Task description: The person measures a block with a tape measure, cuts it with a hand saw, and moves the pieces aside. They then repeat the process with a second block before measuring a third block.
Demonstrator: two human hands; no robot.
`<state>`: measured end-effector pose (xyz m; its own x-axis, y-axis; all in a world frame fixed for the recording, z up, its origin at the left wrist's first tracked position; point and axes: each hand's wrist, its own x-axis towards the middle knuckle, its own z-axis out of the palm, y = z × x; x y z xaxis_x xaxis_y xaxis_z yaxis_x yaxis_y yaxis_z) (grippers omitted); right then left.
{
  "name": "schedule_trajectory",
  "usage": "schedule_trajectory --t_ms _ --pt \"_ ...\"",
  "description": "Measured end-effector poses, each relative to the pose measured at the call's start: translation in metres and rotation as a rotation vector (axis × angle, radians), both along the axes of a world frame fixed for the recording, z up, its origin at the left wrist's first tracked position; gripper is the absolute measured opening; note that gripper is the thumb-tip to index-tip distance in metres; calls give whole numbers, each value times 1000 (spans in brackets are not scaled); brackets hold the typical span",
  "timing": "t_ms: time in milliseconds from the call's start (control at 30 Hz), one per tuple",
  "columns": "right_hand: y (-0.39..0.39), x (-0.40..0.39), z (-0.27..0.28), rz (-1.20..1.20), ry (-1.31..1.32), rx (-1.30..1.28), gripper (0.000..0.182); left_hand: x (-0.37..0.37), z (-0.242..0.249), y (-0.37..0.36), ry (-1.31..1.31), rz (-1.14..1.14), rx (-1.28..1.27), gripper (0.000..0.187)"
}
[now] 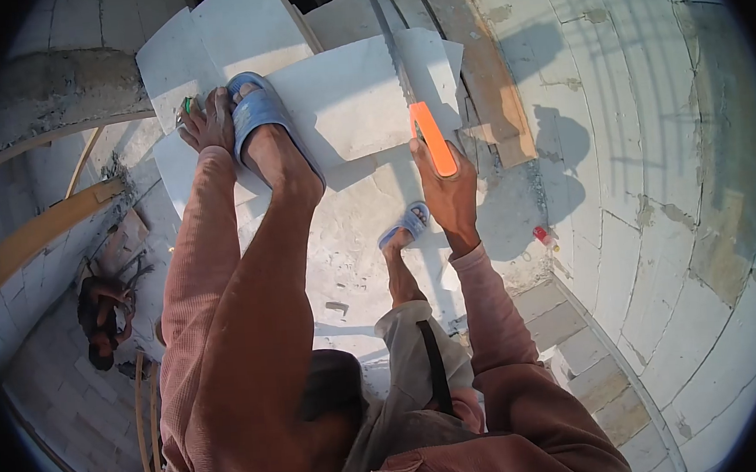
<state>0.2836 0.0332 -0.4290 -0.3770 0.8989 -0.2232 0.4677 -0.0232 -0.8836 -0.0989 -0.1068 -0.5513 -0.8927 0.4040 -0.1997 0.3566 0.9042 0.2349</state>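
Note:
My right hand [451,187] is closed around the orange handle of a handsaw [428,136]. The saw's blade points up and away, over the right part of a white block [351,97]. My left hand [206,123] lies with fingers spread on the block's left side, beside my foot in a blue sandal [260,113]. A small green thing [186,104] shows at the left fingers; what it is cannot be made out. My other sandalled foot [404,225] stands lower, on the pale floor.
A block wall [635,157] curves along the right. Wooden boards [494,79] lie beside the blocks. Another person [100,317] is at the lower left, near a curved wooden beam [45,233]. A red object [541,234] lies near the wall's foot.

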Motion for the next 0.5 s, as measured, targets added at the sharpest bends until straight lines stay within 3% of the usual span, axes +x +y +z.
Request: schedule_trajectory --t_ms 200,500 --pt "-23 33 12 24 49 -53 31 -4 -6 -3 6 -3 -13 70" --pt "-18 22 42 -28 -15 -160 36 -9 -16 -5 18 -2 -62 75"
